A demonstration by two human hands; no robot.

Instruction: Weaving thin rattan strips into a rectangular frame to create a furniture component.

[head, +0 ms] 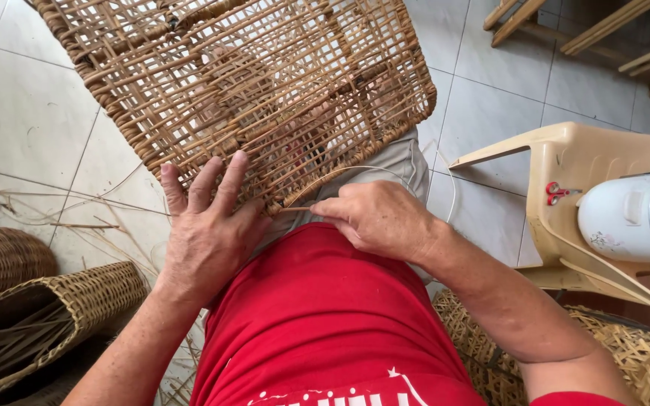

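Observation:
A large open-weave rattan panel (250, 83) rests tilted on my lap, its near edge by my red shirt. My left hand (208, 229) lies flat on the near edge of the panel, fingers spread and pressing on the weave. My right hand (378, 218) pinches a thin rattan strand (355, 171) that arcs from the panel's edge over my right knee. Both hands almost touch at the lower rim of the panel.
Woven baskets (47, 308) sit at the lower left, with loose strands on the tiled floor (31, 120). A cream plastic stool (566, 162) at right carries a white jug (630, 218) and small red scissors (557, 192). Another woven piece (641, 353) lies under my right arm. Wooden legs (603, 30) stand at the top right.

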